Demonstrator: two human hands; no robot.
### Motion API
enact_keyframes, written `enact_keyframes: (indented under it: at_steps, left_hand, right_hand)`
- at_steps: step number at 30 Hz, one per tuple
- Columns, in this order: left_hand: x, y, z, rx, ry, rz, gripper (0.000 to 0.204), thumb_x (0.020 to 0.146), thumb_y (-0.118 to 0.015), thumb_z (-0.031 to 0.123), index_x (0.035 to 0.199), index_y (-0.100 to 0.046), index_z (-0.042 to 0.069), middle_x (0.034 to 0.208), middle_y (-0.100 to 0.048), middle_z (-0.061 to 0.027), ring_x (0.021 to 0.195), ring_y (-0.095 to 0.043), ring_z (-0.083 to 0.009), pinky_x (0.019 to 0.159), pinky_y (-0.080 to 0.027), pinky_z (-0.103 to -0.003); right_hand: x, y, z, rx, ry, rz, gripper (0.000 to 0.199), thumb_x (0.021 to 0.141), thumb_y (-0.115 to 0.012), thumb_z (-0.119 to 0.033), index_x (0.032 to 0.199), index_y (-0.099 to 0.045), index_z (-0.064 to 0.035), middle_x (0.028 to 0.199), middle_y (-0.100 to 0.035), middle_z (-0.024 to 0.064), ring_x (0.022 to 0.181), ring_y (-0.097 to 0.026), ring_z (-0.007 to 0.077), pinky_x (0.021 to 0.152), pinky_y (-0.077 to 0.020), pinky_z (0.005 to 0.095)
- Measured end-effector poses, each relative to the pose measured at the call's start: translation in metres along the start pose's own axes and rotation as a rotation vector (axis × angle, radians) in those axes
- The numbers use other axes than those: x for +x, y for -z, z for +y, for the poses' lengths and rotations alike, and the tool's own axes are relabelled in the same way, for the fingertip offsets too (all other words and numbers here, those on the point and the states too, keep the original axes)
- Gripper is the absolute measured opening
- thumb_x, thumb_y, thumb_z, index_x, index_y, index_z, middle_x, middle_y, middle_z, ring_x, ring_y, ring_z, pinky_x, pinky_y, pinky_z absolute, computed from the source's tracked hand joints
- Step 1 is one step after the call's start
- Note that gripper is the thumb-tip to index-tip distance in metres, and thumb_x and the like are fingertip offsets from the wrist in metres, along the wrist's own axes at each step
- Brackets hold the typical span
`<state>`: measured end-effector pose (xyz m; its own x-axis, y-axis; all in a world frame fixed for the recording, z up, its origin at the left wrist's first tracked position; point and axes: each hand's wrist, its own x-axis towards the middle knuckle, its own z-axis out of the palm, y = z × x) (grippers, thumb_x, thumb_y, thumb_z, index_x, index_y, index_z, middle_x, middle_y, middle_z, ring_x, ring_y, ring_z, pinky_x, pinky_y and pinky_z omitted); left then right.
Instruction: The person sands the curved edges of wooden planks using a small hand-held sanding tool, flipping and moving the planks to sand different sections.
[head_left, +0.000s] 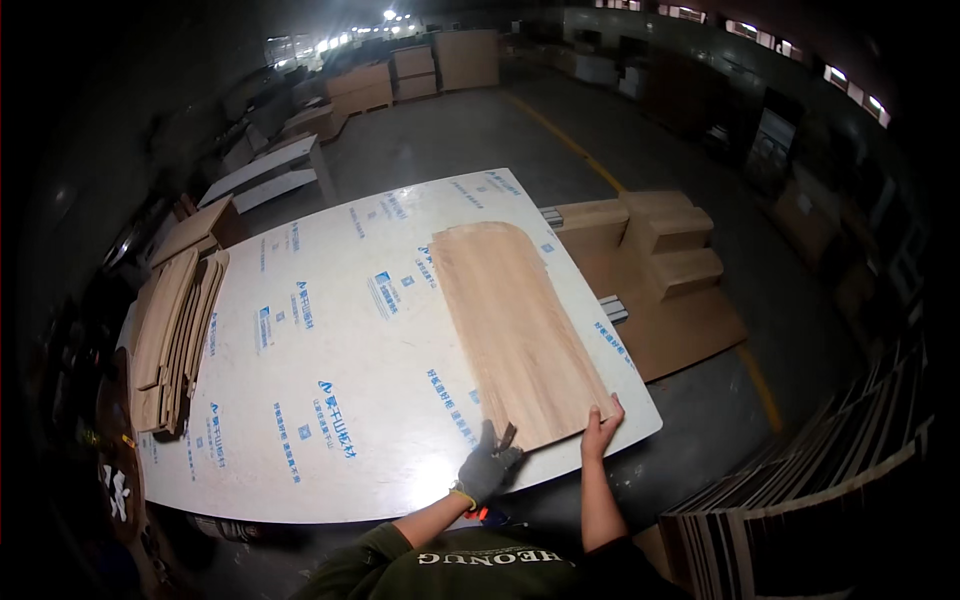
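Veneer sheet [515, 330] flat at centre frame on white board [330, 360], near edge pinched by gloved left hand [487, 465] and bare right hand [600, 425], both closed on it, seemingly for alignment.

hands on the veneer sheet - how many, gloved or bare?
2, both at the veneer sheet's near edge: gloved left hand at its near-left corner, bare right hand gripping its near-right corner.
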<state>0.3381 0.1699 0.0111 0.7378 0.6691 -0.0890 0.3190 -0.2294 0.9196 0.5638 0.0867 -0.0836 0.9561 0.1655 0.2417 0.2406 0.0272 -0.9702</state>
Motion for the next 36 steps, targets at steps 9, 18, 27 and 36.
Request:
enact_keyframes:
  at_steps: [9, 18, 27, 36]
  left_hand:
    - [0.061, 0.029, -0.020, -0.678, 0.520, 0.077, 0.021, 0.089, -0.058, 0.016, 0.102, -0.061, 0.000, 0.127, -0.057, -0.0200, 0.060, -0.061, -0.0182, 0.055, -0.053, -0.031]
    - [0.016, 0.100, -0.008, -0.399, 0.434, -0.030, 0.073, 0.086, -0.064, 0.027, 0.148, -0.031, 0.006, 0.075, -0.062, -0.0046, 0.054, -0.056, -0.0120, 0.048, -0.048, -0.028]
    - [-0.214, 0.315, -0.207, -1.358, 0.424, 1.114, 0.020, 0.090, -0.064, 0.026, 0.093, -0.061, 0.006, 0.074, -0.066, -0.0107, 0.051, -0.057, -0.0198, 0.049, -0.049, -0.034]
    - [-0.315, 0.504, -0.342, -1.379, 0.263, 1.465, 0.021, 0.091, -0.062, 0.024, 0.103, -0.054, 0.009, 0.086, -0.065, -0.0244, 0.054, -0.059, -0.0261, 0.050, -0.051, -0.038]
  right_hand:
    - [0.013, -0.090, 0.005, -0.208, 0.110, 0.274, 0.046, 0.085, -0.061, -0.015, 0.126, -0.047, 0.0034, 0.126, -0.049, 0.0221, 0.119, -0.046, 0.0388, 0.107, -0.0313, 0.0451]
    - [0.053, -0.058, 0.068, -0.263, 0.140, 0.222, 0.043, 0.090, -0.059, -0.021, 0.123, -0.054, 0.0064, 0.124, -0.057, 0.0215, 0.113, -0.052, 0.0335, 0.098, -0.0417, 0.0448]
    - [-0.187, -0.288, -0.160, 0.384, 0.190, -1.064, 0.028, 0.093, -0.053, -0.018, 0.112, -0.057, 0.0015, 0.107, -0.059, 0.0100, 0.103, -0.057, 0.0204, 0.094, -0.0439, 0.0336]
    - [-0.508, -0.540, -0.318, 0.351, -0.641, -2.043, 0.048, 0.096, -0.051, -0.029, 0.133, -0.049, 0.0013, 0.126, -0.060, 0.0147, 0.108, -0.061, 0.0229, 0.089, -0.0501, 0.0342]
